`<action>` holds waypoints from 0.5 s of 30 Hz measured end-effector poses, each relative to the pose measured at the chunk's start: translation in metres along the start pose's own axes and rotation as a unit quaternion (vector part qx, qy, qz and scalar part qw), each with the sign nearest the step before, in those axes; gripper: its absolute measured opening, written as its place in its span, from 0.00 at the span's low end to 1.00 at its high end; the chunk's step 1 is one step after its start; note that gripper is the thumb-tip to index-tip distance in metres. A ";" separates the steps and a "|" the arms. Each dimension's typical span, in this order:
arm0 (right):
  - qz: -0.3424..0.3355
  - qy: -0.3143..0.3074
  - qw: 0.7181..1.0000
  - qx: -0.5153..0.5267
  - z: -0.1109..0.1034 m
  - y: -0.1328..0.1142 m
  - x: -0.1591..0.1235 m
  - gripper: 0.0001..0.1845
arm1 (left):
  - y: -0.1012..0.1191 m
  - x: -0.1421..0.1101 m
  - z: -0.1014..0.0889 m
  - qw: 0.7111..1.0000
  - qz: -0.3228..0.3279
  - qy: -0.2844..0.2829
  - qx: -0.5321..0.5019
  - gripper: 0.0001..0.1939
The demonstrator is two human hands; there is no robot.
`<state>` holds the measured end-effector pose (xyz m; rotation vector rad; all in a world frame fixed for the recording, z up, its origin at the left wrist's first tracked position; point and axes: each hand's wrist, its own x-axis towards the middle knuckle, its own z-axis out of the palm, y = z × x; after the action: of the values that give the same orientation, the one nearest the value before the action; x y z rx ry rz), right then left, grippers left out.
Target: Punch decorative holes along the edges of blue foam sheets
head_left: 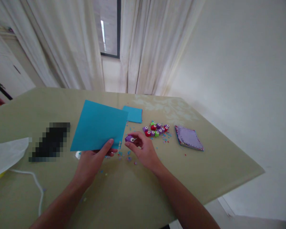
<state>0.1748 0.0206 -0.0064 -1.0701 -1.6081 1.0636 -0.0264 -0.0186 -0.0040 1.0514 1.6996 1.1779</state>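
My left hand [92, 160] pinches the near edge of a blue paper sheet [98, 125] and holds it tilted above the table. My right hand [143, 149] is closed on a small purple paper punch [129, 138] close to the sheet's right corner. A cluster of several small punches [156, 128], purple, red and green, lies just beyond my right hand. Tiny coloured paper bits [127, 157] are scattered on the table between my hands.
A smaller blue paper piece [133, 114] lies behind the sheet. A stack of lilac papers [189, 137] sits at the right. A blurred dark object [51, 141], a white bag [4, 156] and a white cable [37, 184] lie on the left of the olive table [205, 171].
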 end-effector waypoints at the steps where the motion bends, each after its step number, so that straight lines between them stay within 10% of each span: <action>1: 0.002 0.001 1.000 0.013 0.000 -0.002 -0.001 0.18 | 0.001 -0.001 0.000 1.000 -0.002 -0.004 -0.007 0.26; 15: 0.074 -0.021 0.981 0.177 0.002 -0.001 0.002 0.33 | 0.002 -0.003 0.001 0.999 0.025 -0.026 0.019 0.24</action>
<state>0.1721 0.0217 -0.0059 -0.9394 -1.3210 1.4189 -0.0240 -0.0208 -0.0022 1.1447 1.6700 1.1423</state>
